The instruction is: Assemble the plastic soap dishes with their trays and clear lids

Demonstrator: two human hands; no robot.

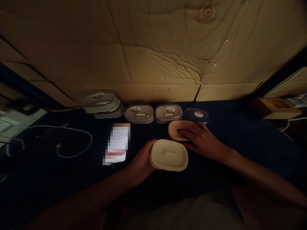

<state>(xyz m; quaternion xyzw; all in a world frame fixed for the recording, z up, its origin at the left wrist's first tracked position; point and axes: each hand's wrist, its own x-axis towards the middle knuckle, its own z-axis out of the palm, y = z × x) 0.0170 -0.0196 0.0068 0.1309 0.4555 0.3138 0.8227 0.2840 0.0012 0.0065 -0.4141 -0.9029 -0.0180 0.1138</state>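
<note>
My left hand (143, 163) grips the left end of a cream oval dish (169, 156), whose raised middle faces up. Just beyond it, my right hand (200, 137) is closed over a tan oval piece (181, 127), its fingertips at a small dark spot on top. Behind these, two clear lidded oval containers (139, 114) (168, 113) with round stickers stand side by side. A dark oval container (196, 115) with a sticker is to their right. Farther left stand stacked clear containers (102, 103).
A lit, pixelated phone-like thing (117, 145) lies left of my left hand. White cables (90, 137) curl across the dark blue table (230, 118). A cardboard box (273, 107) stands at the right. Brown sheeting (153, 60) rises behind the containers.
</note>
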